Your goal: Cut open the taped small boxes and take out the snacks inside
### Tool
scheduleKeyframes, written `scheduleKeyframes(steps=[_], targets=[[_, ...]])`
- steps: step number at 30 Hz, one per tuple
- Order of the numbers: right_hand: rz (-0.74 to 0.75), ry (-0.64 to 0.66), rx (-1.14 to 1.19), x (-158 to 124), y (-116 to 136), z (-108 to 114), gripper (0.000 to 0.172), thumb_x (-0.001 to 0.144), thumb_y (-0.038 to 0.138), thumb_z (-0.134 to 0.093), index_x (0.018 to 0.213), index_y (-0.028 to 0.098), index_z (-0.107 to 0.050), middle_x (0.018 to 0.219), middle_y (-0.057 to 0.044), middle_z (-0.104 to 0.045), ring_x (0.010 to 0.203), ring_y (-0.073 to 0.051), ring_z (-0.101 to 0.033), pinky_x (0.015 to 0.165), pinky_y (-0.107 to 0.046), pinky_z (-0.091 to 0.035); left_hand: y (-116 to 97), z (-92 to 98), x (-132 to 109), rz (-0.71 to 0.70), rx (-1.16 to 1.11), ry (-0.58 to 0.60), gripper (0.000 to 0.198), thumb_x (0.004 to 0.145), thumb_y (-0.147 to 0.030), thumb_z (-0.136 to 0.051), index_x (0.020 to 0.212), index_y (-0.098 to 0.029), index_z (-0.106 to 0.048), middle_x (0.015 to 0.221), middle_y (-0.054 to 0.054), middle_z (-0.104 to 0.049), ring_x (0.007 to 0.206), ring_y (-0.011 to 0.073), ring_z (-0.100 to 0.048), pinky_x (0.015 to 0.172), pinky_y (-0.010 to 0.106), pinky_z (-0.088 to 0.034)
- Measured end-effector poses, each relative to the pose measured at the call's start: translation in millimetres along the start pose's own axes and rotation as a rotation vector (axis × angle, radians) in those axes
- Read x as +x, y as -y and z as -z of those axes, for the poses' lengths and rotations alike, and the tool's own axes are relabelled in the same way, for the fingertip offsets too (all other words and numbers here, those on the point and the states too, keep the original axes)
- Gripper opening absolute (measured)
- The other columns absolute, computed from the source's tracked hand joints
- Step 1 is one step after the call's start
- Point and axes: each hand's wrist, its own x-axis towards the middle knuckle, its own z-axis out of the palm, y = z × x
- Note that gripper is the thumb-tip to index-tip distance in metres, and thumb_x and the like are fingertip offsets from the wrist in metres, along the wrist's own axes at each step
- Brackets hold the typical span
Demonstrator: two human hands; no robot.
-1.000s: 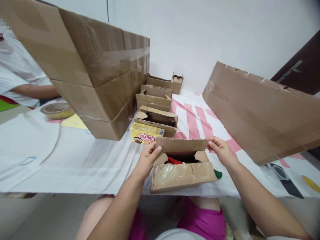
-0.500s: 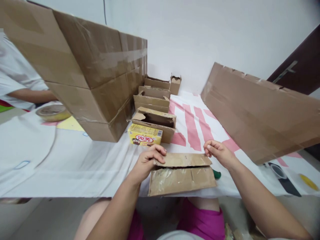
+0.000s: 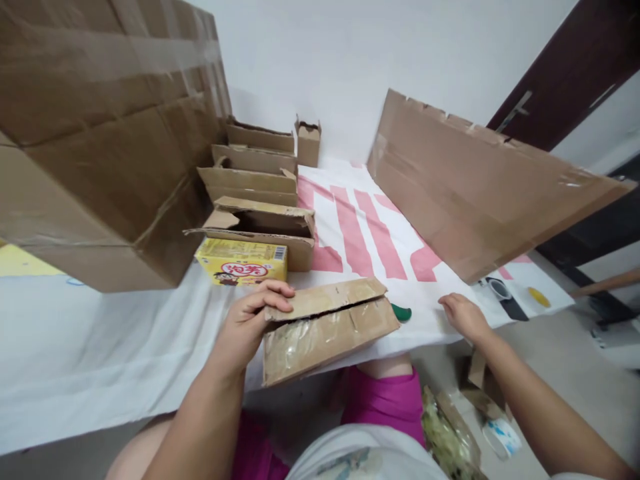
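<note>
A small brown cardboard box (image 3: 333, 333) lies at the table's near edge, slightly turned, its two top flaps nearly meeting over a dark narrow gap. Clear tape shines on its near side. My left hand (image 3: 253, 317) grips the box's far left corner, fingers over the far flap. Off to the right of the box, my right hand (image 3: 465, 317) is apart from it, fingers curled together, with nothing visible in them. Between box and right hand, a dark green rounded object (image 3: 401, 313) pokes out at the box's right end. A yellow printed carton (image 3: 243, 261) stands just beyond my left hand.
Several open cardboard boxes (image 3: 255, 183) line up behind the carton. A big taped cardboard stack (image 3: 100, 153) rises at left, a cardboard panel (image 3: 465, 187) at right. Near the right table end lie a grey ring (image 3: 499, 289) on a black strip and a yellow disc (image 3: 539, 297).
My right hand has left the box's right end and moved right. The view has swung right. My left hand keeps its hold, and the box now sits more tilted in view.
</note>
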Motion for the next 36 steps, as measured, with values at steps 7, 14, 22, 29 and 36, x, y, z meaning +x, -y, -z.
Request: scheduleKeyframes(steps=[7, 14, 22, 29, 36], targets=[[0.025, -0.001, -0.117, -68, 6, -39, 0.032, 0.088, 0.014, -0.041, 0.108, 0.014, -0.066, 0.101, -0.014, -0.067, 0.098, -0.026, -0.058, 0.092, -0.038, -0.045, 0, 1.3, -1, 0.022, -0.008, 0.057, 0.008, 0.068, -0.020, -0.072, 0.062, -0.023, -0.074, 0.093, 0.004, -0.062, 0.094, 0.0205, -0.058, 0.086, 0.031, -0.044], [0.018, -0.055, -0.139, -53, 0, -40, 0.025, 0.087, 0.024, -0.046, 0.090, 0.019, -0.071, 0.097, -0.010, -0.071, 0.094, -0.026, -0.062, 0.082, -0.040, -0.045, -8, -3.7, -1, 0.068, 0.001, 0.040, 0.009, 0.065, -0.019, -0.071, 0.057, -0.021, -0.073, 0.092, 0.005, -0.063, 0.090, 0.0206, -0.058, 0.084, 0.032, -0.044], [0.184, -0.353, 0.222, 15, 71, 13, 0.015, 0.089, 0.029, -0.053, 0.086, 0.021, -0.065, 0.089, -0.008, -0.071, 0.089, -0.025, -0.063, 0.084, -0.042, -0.046, -11, -7.4, 0, 0.068, 0.001, 0.003, 0.010, 0.064, -0.018, -0.068, 0.055, -0.020, -0.071, 0.089, 0.006, -0.063, 0.087, 0.0208, -0.058, 0.084, 0.034, -0.044], [0.648, -0.261, 0.534, 52, 189, 85, 0.018, 0.088, 0.017, -0.056, 0.104, 0.024, -0.060, 0.098, -0.007, -0.066, 0.096, -0.023, -0.059, 0.085, -0.040, -0.048, -8, -7.0, 0, 0.049, -0.023, -0.005, 0.009, 0.068, -0.020, -0.067, 0.060, -0.019, -0.072, 0.089, 0.005, -0.064, 0.087, 0.0204, -0.059, 0.083, 0.032, -0.044], [0.816, -0.015, 0.480, 48, 238, 104, 0.010, 0.089, 0.021, -0.055, 0.099, 0.021, -0.058, 0.089, -0.007, -0.065, 0.084, -0.021, -0.058, 0.076, -0.036, -0.048, -9, -8.5, -2, 0.001, -0.027, -0.011, 0.023, 0.076, -0.038, -0.070, 0.089, -0.018, -0.068, 0.094, 0.007, -0.065, 0.091, 0.0209, -0.060, 0.083, 0.032, -0.045]])
